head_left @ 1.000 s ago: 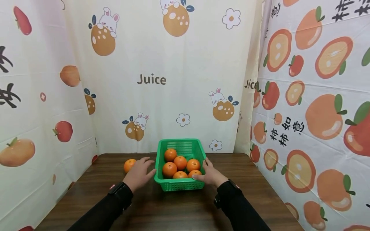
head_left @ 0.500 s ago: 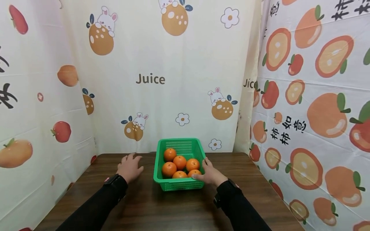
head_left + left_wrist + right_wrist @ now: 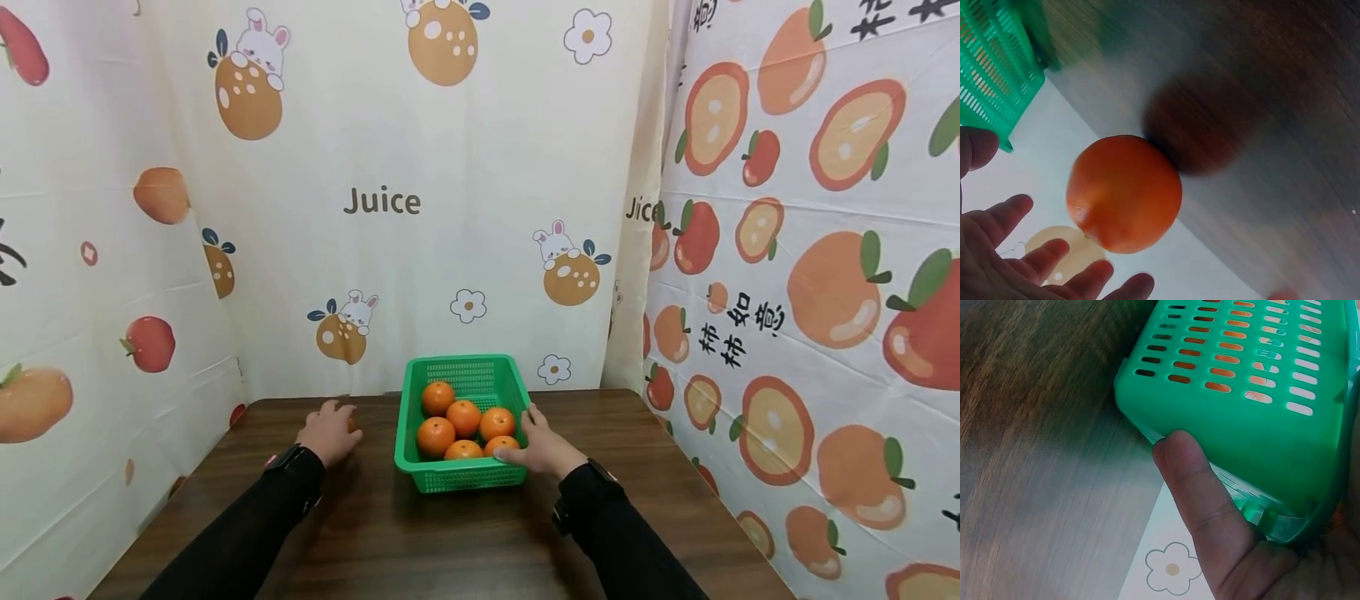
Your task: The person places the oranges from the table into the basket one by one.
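In the head view my left hand [image 3: 330, 433] reaches over a loose orange [image 3: 1124, 194] on the table, mostly hidden behind it there. The left wrist view shows the fingers spread around the orange, with a visible gap between thumb and fruit. My right hand [image 3: 547, 448] holds the near right corner of a green plastic basket [image 3: 468, 479]. Its thumb lies over the rim, and a finger presses the outer wall in the right wrist view. Several oranges [image 3: 463, 418] rest inside the basket, toward its near and left parts.
The dark wooden table [image 3: 450, 550] carries the basket near its back edge. Fruit-printed cloth hangs behind it [image 3: 397, 275] and along both sides, close to the table edges.
My left hand has moved left, away from the basket's side, and come over the loose orange. The right hand keeps its hold on the basket. The head view has shifted slightly.
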Tool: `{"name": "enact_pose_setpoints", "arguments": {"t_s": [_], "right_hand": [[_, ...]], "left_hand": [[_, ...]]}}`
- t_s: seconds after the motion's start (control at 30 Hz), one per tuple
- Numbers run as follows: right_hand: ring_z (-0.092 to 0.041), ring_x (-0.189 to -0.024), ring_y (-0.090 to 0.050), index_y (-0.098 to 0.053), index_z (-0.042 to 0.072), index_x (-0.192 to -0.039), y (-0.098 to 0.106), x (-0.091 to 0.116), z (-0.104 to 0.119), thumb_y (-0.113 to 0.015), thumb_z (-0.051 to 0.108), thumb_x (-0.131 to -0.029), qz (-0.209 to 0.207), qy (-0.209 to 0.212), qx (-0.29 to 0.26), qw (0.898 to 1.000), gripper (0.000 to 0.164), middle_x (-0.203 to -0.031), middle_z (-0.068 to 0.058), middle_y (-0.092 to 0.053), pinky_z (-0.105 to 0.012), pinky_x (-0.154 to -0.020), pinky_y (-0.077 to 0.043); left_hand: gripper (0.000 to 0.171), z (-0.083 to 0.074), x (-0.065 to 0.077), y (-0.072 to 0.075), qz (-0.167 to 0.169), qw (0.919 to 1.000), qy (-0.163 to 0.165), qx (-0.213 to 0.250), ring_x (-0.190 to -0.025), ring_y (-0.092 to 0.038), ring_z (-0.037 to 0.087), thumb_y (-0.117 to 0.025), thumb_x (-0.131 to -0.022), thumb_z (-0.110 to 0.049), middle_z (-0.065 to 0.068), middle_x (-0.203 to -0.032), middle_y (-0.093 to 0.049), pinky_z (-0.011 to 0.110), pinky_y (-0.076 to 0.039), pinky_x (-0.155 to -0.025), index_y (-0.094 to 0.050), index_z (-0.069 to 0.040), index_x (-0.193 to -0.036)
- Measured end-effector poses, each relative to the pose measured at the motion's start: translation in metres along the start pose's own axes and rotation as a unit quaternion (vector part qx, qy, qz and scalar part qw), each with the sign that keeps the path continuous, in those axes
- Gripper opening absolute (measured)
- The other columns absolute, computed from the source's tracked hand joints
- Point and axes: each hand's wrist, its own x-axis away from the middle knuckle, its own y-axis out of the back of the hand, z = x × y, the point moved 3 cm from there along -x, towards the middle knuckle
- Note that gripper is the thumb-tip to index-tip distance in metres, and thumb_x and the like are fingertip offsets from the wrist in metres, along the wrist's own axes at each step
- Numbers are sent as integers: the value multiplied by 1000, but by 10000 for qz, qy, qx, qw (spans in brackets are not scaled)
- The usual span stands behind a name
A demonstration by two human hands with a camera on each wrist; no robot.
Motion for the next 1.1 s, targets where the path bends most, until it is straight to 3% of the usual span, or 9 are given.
{"name": "enact_pose_setpoints", "arguments": {"t_s": [0.27,0.5,0.63,0.8,1.0,1.1], "right_hand": [[-45,-161,-25,-19,1,-169,0,-3,5,-74,57,-96,22,24,67,10000,107,-181,-15,1,-62,-126,-31],[-46,-161,-24,-18,2,-170,3,-6,6,-74,59,-95,31,41,107,9999,109,-181,-14,3,-62,-126,-31],[-47,-161,-25,-19,1,-169,2,-6,6,-74,60,-95,50,34,129,9999,109,-181,-15,3,-63,-125,-31],[-46,-162,-21,-17,2,-170,0,-5,1,-73,58,-97,85,-5,97,9999,108,-181,-15,4,-63,-126,-29],[-46,-162,-19,-16,3,-170,-2,-2,0,-76,55,-96,28,-39,-189,9998,109,-181,-13,4,-63,-127,-27],[-46,-161,-22,-17,2,-170,-1,-2,-1,-75,55,-96,19,-28,-138,9999,108,-181,-14,3,-63,-126,-29]], "left_hand": [[52,11,-2,-3,-44,9998,-120,-176,-127,-49,61,-65,-103,-27,36,-154,-44,67,-53,-91,-59,0,-147],[48,18,-5,-2,-330,9992,-50,-202,-103,-57,55,-66,-100,-21,33,-144,-48,60,-53,-84,-61,-1,-144],[45,18,-3,-1,-283,9993,-12,-229,-92,-58,49,-67,-99,-23,30,-135,-49,57,-52,-80,-65,-2,-139],[47,18,-4,-4,9,9994,-69,-326,-84,-61,39,-75,-95,-28,26,-125,-52,53,-54,-77,-68,-5,-135],[49,14,-3,-14,788,9965,-253,-150,-88,-62,29,-80,-92,-36,17,-107,-67,51,-54,-82,-66,-5,-128],[51,10,1,-17,958,9947,-352,-121,-88,-62,26,-79,-92,-37,14,-105,-70,49,-53,-83,-66,-6,-129]]}}
